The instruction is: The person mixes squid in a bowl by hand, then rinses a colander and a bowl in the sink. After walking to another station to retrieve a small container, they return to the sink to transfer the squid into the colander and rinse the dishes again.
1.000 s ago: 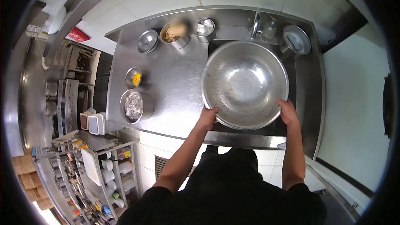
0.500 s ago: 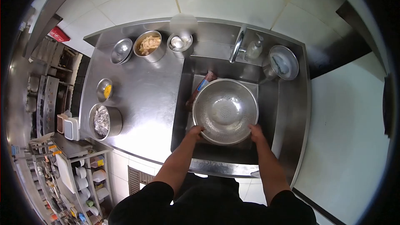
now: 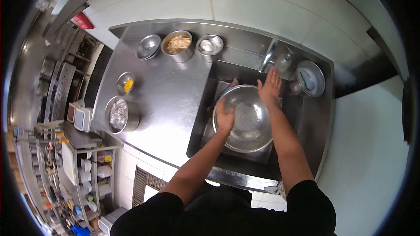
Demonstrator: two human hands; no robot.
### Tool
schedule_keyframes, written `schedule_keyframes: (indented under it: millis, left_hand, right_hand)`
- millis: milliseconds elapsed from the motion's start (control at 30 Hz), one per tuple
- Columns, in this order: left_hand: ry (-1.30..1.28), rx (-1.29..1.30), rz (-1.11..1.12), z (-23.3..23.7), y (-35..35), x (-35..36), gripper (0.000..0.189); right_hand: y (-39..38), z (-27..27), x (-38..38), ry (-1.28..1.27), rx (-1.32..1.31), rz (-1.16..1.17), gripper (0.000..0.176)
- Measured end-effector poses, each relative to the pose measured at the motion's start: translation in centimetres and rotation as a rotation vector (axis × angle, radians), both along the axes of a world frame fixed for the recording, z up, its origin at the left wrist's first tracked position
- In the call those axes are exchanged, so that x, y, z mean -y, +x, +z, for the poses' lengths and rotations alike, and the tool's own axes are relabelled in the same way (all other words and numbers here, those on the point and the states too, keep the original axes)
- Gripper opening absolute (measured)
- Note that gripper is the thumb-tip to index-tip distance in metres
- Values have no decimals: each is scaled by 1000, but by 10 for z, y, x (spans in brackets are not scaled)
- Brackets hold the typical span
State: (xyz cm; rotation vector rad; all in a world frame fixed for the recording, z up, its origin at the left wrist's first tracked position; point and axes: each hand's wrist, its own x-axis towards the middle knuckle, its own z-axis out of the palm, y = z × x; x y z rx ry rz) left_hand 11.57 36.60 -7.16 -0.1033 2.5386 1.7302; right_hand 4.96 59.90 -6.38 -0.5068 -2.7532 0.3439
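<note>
A large perforated metal colander (image 3: 247,124) rests in the sink (image 3: 218,159). My left hand (image 3: 225,116) is over the colander's left side, its fingers apart and somewhat blurred, gripping nothing. Further up, my right hand (image 3: 270,86) is raised at the colander's upper right edge, fingers stretched toward the faucet (image 3: 268,55), holding nothing. Partly hidden behind the colander, a reddish package (image 3: 229,86) lies in the sink.
On the left counter stand pots of pale pieces (image 3: 178,46) and greyish food (image 3: 119,116), a bowl with something yellow (image 3: 127,84), stacked bowls (image 3: 148,47) and a white-filled container (image 3: 210,46). A soap bottle (image 3: 284,61) and metal pot (image 3: 310,78) are right of the faucet.
Both hands have let go of the colander's near rim and moved up, the left over the bowl, the right toward the faucet. The view has shifted, moving the counter rightward.
</note>
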Motion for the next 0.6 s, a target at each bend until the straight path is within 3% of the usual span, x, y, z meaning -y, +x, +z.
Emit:
schedule_keyframes:
  millis: [67, 100, 133, 233, 333, 433, 467, 567, 600]
  left_hand:
    - [350, 220, -97, 1, -20, -27, 52]
    - [364, 274, -135, 17, -26, -37, 53]
    - [382, 329, -173, 35, -33, -48, 53]
    - [717, 558, -134, -7, -72, -87, 49]
    - [1371, 812, -98, 31, -75, -94, 38]
    - [1341, 586, 69, 31, -60, -118, 29]
    - [1307, 661, -32, 21, -68, -114, 22]
    - [1107, 671, 90, -8, -94, -109, 18]
    - [1433, 542, -53, -41, -105, -117, 22]
  right_hand:
    - [-1, 8, 2, 13, 93, -22, 87]
    - [3, 13, 4, 26, 146, -35, 89]
    - [4, 16, 7, 105, 179, -62, 79]
    - [7, 41, 41, -33, 200, -59, 60]
    - [-19, -4, 40, -1112, -64, 52, 40]
    - [-26, 19, 53, -2044, -270, -173, 34]
    - [-27, 18, 50, -2125, -241, -223, 31]
    - [-2, 14, 76, -1850, -284, -52, 35]
    - [10, 33, 87, -1651, -289, 26, 35]
